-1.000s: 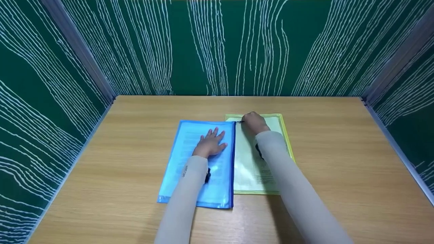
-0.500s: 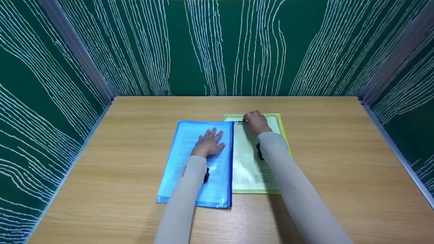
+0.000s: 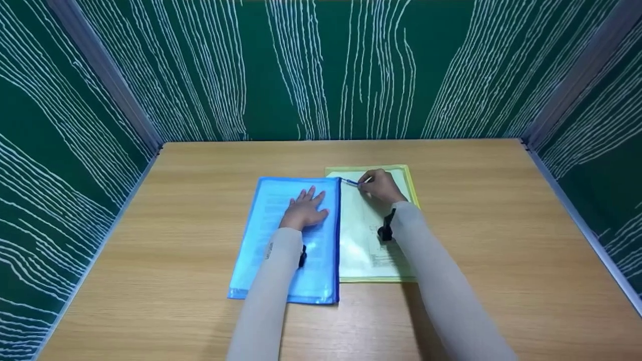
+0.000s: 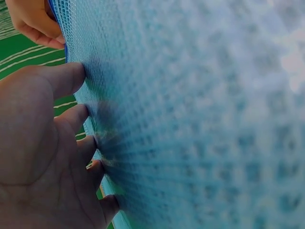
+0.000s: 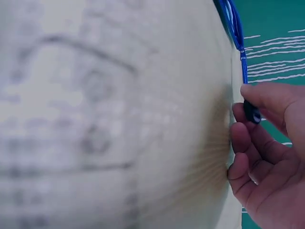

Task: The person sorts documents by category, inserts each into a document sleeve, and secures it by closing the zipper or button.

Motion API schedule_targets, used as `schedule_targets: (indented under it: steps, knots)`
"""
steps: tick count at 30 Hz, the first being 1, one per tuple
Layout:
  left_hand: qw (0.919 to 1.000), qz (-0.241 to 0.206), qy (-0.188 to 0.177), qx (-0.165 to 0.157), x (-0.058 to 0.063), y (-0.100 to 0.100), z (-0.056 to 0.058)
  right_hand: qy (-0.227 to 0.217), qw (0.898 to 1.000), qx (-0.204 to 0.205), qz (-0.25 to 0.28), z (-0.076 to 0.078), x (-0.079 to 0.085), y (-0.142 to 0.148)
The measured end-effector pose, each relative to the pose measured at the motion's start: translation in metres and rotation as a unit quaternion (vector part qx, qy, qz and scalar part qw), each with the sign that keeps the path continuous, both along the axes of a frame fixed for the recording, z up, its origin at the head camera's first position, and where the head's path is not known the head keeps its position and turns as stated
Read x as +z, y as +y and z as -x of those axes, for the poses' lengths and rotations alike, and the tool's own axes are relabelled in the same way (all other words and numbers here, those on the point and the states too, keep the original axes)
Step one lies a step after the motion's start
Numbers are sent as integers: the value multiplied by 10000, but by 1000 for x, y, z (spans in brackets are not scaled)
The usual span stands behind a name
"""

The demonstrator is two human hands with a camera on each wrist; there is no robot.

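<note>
A blue mesh zipper folder with printed paper inside lies in the middle of the table, overlapping the left part of a yellow-edged zipper folder. My left hand rests on the blue folder with its fingers spread; in the left wrist view the fingertips touch the mesh. Over the yellow folder's top part, my right hand pinches the zipper pull of the blue folder. In the right wrist view, the pull's dark end sits between thumb and index finger, and its blue cord is stretched.
The wooden table extends around both folders. Green panels with white wavy lines stand at the back and both sides, joined by grey corner posts.
My right hand has shifted slightly toward me and turned, so its fingers and the zipper pull show more. The pull now slants down to the right. My left hand stays on the blue folder.
</note>
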State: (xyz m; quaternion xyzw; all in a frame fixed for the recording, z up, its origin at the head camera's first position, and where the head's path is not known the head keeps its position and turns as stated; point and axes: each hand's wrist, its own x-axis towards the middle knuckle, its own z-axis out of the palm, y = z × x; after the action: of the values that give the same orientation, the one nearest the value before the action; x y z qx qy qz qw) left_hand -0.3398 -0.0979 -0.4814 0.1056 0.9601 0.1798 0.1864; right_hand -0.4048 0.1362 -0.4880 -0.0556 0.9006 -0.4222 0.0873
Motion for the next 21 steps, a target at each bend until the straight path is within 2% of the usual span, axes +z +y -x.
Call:
schedule_targets:
  steps: [9, 15, 21]
  knots:
    - [9998, -107, -78, 126, 1, 2, -1, -8, 9996, 269, 121, -9, -3, 1]
    - [9992, -42, -91, 391, 2, 7, -2, 8, 9991, 427, 48, -17, -4, -7]
    - [9987, -11, -65, 514, 3, 8, -1, 313, 9970, 706, -51, -23, -4, -15]
